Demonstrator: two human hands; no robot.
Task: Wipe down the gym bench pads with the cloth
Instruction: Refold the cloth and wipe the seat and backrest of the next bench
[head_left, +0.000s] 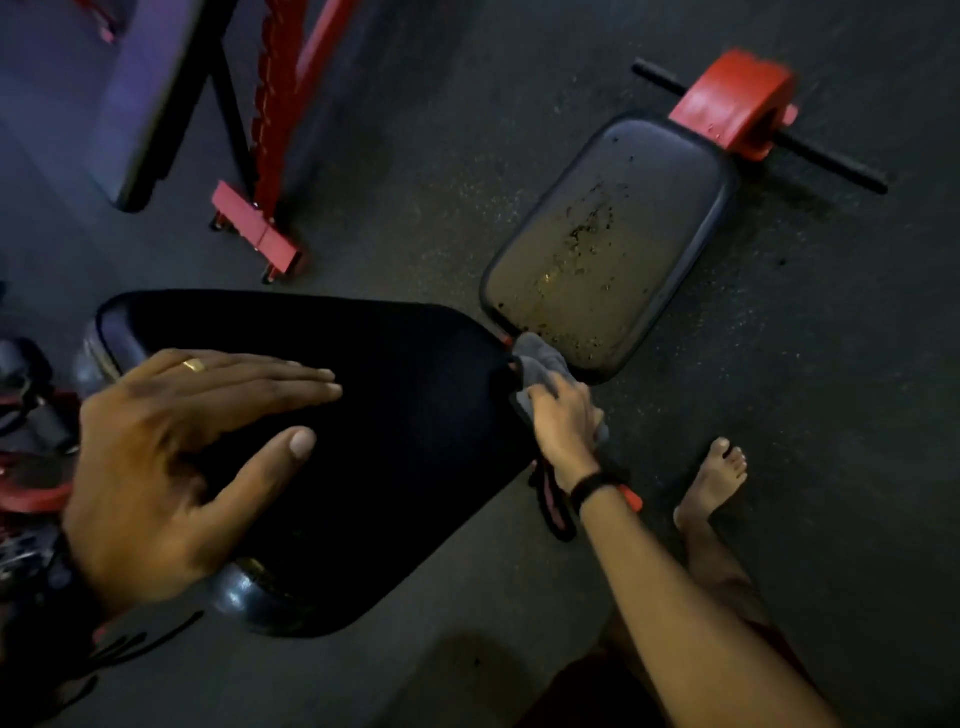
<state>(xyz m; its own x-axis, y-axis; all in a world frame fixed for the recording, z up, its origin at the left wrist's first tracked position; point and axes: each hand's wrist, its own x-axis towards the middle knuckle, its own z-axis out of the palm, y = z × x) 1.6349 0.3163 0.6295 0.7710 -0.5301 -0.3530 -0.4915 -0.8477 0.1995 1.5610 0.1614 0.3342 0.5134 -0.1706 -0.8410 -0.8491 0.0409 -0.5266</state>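
Clearly the job is partway through, and the large back pad (332, 436) serves as the landmark. The left hand (171, 457) lies flat on that pad near its wide end, fingers straight and spread, grasping nothing, a ring on one finger; it looks to be steadying the bench. At the pad's narrow far end the right hand (563, 421) clutches the grey cloth (535, 364), fingers curled over the bunched fabric and pressing it against the pad's edge, just at the gap before the seat pad (613, 244).

Judged from its surface, the back pad looks dark and even, so most of it may already be wiped, though the dim light makes that uncertain. The seat pad, just beyond the narrow end, is plainly dirty: a dusty film and dark specks cover its middle. That pad seems the main work left. Farther beyond it sits a red foam roller (737, 101) on a black bar.
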